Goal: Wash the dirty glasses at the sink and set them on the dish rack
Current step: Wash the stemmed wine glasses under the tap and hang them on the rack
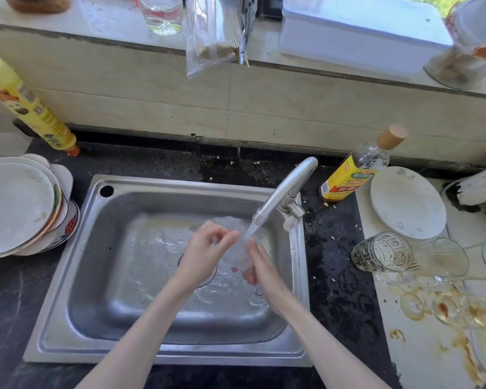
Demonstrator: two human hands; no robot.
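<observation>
Over the steel sink (101, 276) I hold a clear stemmed glass (243, 255) under the running tap (285, 192). My right hand (260, 269) grips the glass low on the bowl, its foot pointing down toward me. My left hand (205, 248) has its fingers curled on the upper part of the glass, near the rim. Water streams onto the glass between both hands. Several dirty glasses (382, 252) lie tipped on the stained white counter at the right.
A stack of plates (17, 206) sits left of the sink, a yellow bottle (28, 108) behind it. A yellow-labelled bottle (354, 172) and a white plate (407, 203) stand right of the tap. Brown spills cover the right counter (421, 346).
</observation>
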